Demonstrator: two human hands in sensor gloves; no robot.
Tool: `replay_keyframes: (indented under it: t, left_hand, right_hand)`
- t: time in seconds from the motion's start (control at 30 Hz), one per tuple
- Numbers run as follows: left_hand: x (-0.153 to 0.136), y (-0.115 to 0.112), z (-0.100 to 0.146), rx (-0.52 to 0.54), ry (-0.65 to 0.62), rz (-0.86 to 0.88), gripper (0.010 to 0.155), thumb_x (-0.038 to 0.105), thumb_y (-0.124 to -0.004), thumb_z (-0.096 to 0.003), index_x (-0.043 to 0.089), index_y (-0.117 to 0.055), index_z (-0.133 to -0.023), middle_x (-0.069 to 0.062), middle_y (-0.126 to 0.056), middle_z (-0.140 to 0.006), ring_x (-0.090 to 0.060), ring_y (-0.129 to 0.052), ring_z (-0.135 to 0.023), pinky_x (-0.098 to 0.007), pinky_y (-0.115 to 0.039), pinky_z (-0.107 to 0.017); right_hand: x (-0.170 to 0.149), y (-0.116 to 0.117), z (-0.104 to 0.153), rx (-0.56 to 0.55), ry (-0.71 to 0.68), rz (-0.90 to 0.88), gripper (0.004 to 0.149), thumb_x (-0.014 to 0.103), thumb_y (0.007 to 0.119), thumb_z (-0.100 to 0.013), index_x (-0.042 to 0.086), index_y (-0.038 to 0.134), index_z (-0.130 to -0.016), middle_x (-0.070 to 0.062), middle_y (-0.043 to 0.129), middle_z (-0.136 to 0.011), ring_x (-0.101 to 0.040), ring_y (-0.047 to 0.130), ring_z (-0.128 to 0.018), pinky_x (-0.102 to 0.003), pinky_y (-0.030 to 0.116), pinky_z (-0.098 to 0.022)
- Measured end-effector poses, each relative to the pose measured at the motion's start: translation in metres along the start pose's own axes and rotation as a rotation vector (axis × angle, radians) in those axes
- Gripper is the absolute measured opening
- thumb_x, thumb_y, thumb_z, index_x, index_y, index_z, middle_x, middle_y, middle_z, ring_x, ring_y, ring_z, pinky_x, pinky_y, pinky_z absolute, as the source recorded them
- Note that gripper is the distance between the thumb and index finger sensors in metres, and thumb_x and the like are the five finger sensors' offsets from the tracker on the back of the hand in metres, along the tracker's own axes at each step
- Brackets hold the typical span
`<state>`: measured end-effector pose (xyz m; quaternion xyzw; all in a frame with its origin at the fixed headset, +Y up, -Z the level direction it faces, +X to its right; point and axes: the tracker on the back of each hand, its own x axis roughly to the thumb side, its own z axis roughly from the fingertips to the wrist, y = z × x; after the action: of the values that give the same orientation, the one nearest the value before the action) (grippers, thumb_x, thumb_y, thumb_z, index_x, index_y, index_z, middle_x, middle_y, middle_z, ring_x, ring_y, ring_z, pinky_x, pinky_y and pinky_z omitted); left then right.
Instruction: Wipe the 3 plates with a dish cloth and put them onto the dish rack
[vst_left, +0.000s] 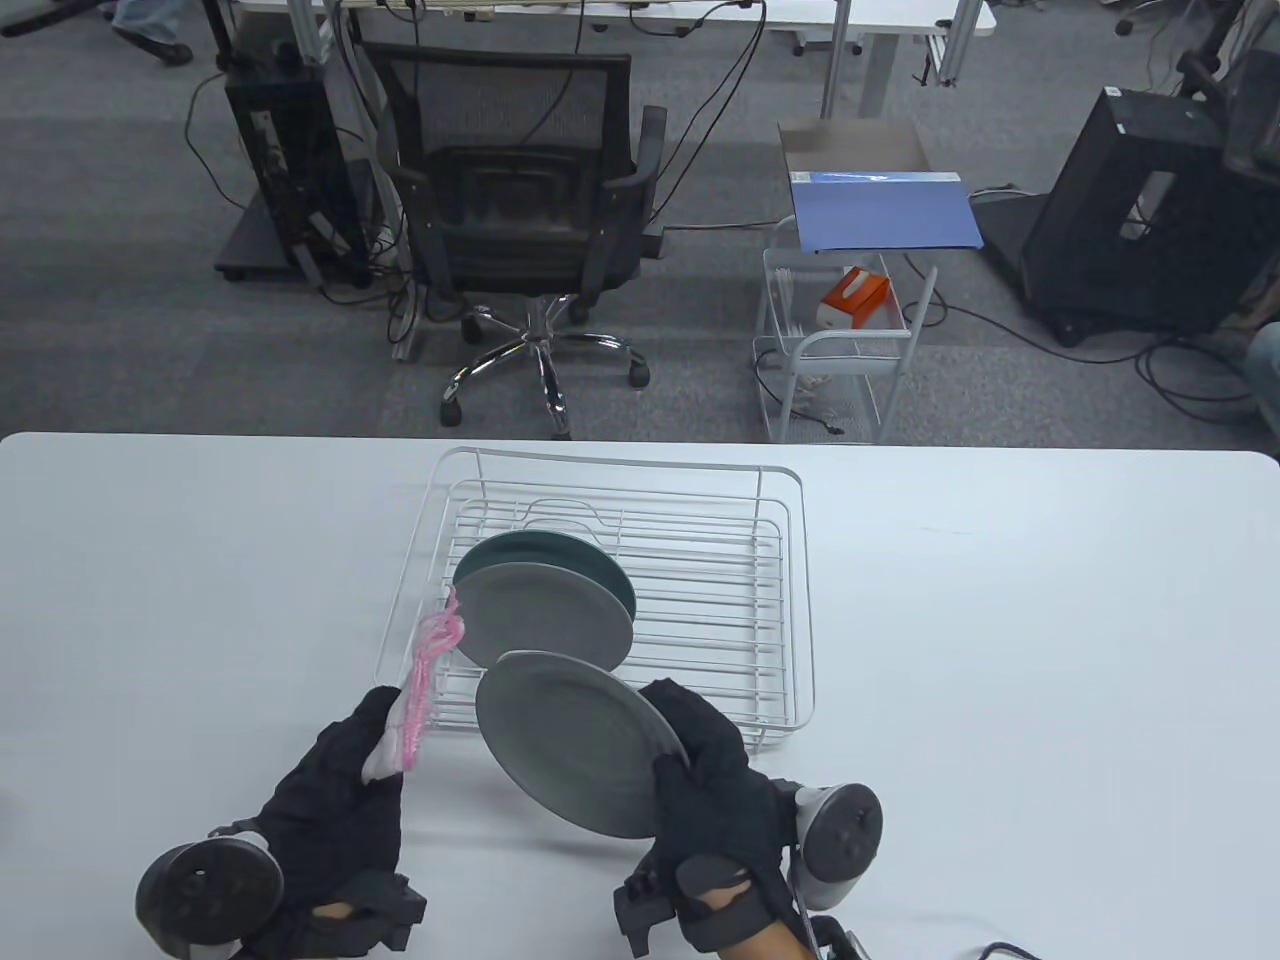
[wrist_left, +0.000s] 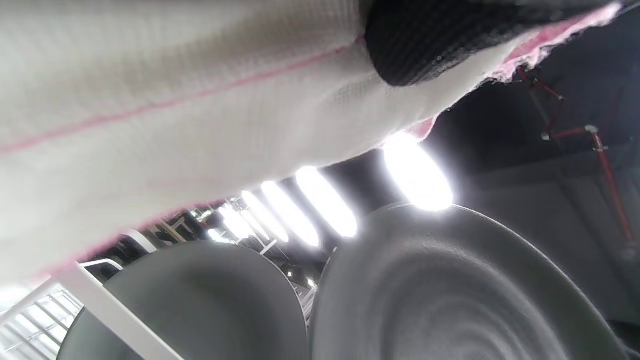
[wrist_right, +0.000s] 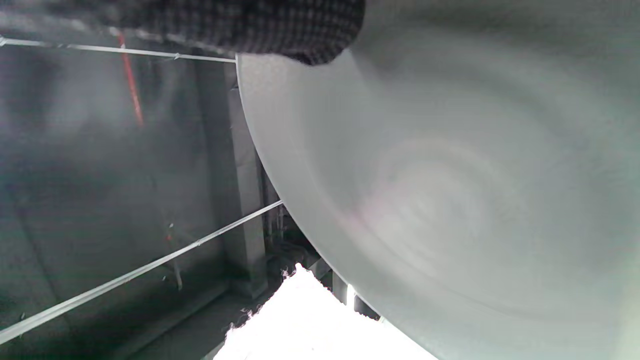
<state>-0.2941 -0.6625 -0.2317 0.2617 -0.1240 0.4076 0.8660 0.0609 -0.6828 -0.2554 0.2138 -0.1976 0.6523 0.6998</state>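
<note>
A white wire dish rack (vst_left: 780, 560) stands mid-table. Two plates lean in its left part: a dark green one (vst_left: 590, 560) behind a grey one (vst_left: 545, 625). My right hand (vst_left: 715, 790) grips a third grey plate (vst_left: 570, 745) by its right rim, tilted above the rack's near edge; the plate (wrist_right: 450, 200) fills the right wrist view, a fingertip (wrist_right: 280, 30) on its rim. My left hand (vst_left: 340, 790) holds a pink-and-white dish cloth (vst_left: 420, 690) bunched beside the rack's near-left corner. The left wrist view shows the cloth (wrist_left: 175, 125) under a finger (wrist_left: 425, 45), the held plate (wrist_left: 450, 290) and the racked grey plate (wrist_left: 200, 300).
An office chair (vst_left: 530, 230) and a wire trolley (vst_left: 840, 350) with an orange box stand beyond the table's far edge. Black trackers sit on the backs of both hands. Bare white table (vst_left: 1050, 650) stretches to the right and left of the rack.
</note>
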Motion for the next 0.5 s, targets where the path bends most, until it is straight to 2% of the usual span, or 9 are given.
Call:
replay_keyframes:
  t: [0.23, 0.5]
  left_hand:
    - [-0.012, 0.008, -0.002, 0.040, 0.054, 0.039, 0.049, 0.039, -0.073, -0.0543, 0.020, -0.072, -0.100, -0.013, -0.095, -0.089, -0.037, -0.095, -0.082, -0.060, -0.065, -0.065]
    - [-0.018, 0.013, -0.003, 0.059, 0.088, 0.085, 0.049, 0.039, -0.073, -0.0544, 0.019, -0.072, -0.099, -0.013, -0.096, -0.087, -0.037, -0.096, -0.080, -0.060, -0.066, -0.065]
  right_hand:
    - [0.014, 0.006, -0.007, 0.031, -0.098, 0.100, 0.051, 0.007, 0.075, -0.041, 0.014, 0.060, -0.090, -0.016, 0.069, -0.089, -0.038, 0.083, -0.076, -0.058, 0.074, -0.057]
    - [0.032, 0.029, -0.041, 0.113, -0.184, 0.215, 0.050, 0.007, 0.076, -0.041, 0.014, 0.062, -0.089, -0.016, 0.070, -0.088, -0.038, 0.083, -0.075, -0.058, 0.074, -0.057]
